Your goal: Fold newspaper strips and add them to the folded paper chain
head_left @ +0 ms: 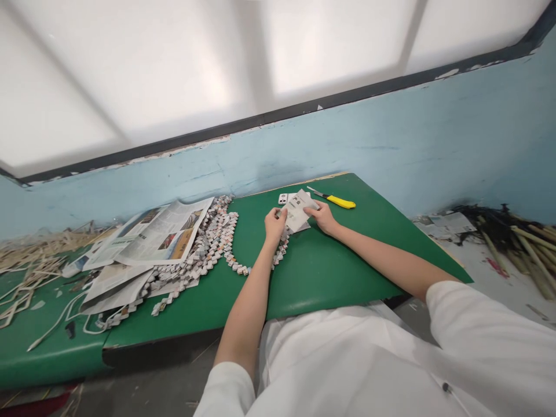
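Observation:
Between my two hands, above the green table, is a small piece of newspaper (297, 215) with dark printed characters. My left hand (275, 225) pinches its left edge, and my right hand (322, 216) grips the right edge with the thumb on top. Under my left hand and wrist runs a woven chain of folded newspaper (237, 266), curving back to a larger heap. Just behind the held paper lies a white phone (283, 198), partly covered. A yellow-handled utility knife (341, 201) rests beyond my right hand, its blade pointing left.
Newspaper sheets (163, 234) lie over a heap of woven paper chain (204, 255) on the left. A white cable (56, 330) and thin strips (39, 269) spread across the table's far left. A blue wall (391, 139) rises behind the green table (330, 272); poles (532, 249) lie at right.

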`<control>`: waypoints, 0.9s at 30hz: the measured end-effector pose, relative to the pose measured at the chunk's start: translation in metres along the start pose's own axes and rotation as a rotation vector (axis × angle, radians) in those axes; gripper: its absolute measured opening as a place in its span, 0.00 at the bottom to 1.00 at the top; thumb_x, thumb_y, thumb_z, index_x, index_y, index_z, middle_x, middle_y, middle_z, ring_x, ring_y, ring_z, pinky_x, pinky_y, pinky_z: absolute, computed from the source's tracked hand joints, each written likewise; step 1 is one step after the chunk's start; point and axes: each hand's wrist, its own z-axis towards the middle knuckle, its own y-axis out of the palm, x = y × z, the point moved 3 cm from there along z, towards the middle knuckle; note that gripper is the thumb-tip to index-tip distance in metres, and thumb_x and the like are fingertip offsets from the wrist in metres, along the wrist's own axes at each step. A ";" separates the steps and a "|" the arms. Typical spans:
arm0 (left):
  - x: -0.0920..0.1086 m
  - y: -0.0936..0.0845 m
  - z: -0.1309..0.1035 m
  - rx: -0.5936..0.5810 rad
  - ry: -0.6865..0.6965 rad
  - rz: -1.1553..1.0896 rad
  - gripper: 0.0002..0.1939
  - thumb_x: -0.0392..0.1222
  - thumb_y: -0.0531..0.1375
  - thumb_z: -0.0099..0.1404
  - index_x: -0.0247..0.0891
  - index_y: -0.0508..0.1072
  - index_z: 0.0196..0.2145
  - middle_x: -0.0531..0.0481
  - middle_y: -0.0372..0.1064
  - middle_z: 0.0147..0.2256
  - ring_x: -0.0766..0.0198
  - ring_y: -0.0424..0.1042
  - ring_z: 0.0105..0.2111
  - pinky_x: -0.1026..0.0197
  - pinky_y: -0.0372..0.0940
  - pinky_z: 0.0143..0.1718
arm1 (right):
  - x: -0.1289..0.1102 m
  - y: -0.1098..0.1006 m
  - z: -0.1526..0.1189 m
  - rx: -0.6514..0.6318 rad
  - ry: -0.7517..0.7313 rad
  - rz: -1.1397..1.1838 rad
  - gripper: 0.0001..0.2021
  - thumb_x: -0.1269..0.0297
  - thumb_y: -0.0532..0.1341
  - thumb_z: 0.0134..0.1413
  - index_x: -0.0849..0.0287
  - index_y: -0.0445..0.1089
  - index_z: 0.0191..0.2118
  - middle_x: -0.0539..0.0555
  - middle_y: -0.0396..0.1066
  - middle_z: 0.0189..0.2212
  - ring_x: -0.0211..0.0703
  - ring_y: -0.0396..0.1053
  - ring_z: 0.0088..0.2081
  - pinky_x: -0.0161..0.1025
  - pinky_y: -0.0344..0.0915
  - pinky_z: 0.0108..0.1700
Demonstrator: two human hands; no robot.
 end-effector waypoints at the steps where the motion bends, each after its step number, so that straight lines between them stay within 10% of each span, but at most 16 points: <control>1: 0.000 -0.003 0.002 0.025 -0.005 -0.022 0.15 0.53 0.66 0.60 0.37 0.75 0.33 0.52 0.68 0.25 0.64 0.63 0.26 0.65 0.56 0.28 | 0.002 0.001 0.000 -0.038 0.018 0.019 0.22 0.53 0.75 0.41 0.59 0.78 0.43 0.54 0.80 0.39 0.49 0.75 0.38 0.44 0.73 0.43; 9: 0.014 -0.015 0.000 0.010 0.070 0.067 0.13 0.52 0.66 0.63 0.39 0.77 0.34 0.51 0.69 0.25 0.63 0.67 0.29 0.64 0.60 0.31 | 0.007 0.007 -0.001 -0.126 0.096 -0.045 0.21 0.44 0.71 0.47 0.59 0.73 0.25 0.48 0.68 0.19 0.38 0.61 0.21 0.36 0.61 0.24; 18: 0.012 -0.006 -0.004 -0.209 0.000 -0.038 0.19 0.46 0.67 0.61 0.37 0.74 0.48 0.45 0.78 0.34 0.63 0.71 0.19 0.61 0.66 0.24 | -0.001 0.009 -0.001 -0.101 0.148 0.047 0.20 0.47 0.74 0.41 0.60 0.75 0.29 0.50 0.71 0.23 0.38 0.62 0.22 0.37 0.62 0.23; 22: 0.013 -0.003 -0.003 -0.235 -0.027 -0.102 0.12 0.43 0.64 0.61 0.36 0.77 0.41 0.47 0.76 0.29 0.64 0.69 0.17 0.62 0.65 0.21 | -0.003 0.008 -0.001 -0.090 0.157 0.131 0.17 0.59 0.72 0.40 0.58 0.76 0.39 0.47 0.72 0.25 0.35 0.61 0.20 0.35 0.60 0.22; 27: 0.014 0.000 -0.005 -0.269 -0.089 -0.124 0.06 0.40 0.62 0.56 0.35 0.78 0.28 0.45 0.77 0.31 0.64 0.72 0.22 0.61 0.69 0.25 | -0.002 0.003 0.003 -0.034 0.121 0.117 0.06 0.62 0.63 0.41 0.57 0.69 0.28 0.48 0.65 0.23 0.36 0.60 0.21 0.35 0.59 0.23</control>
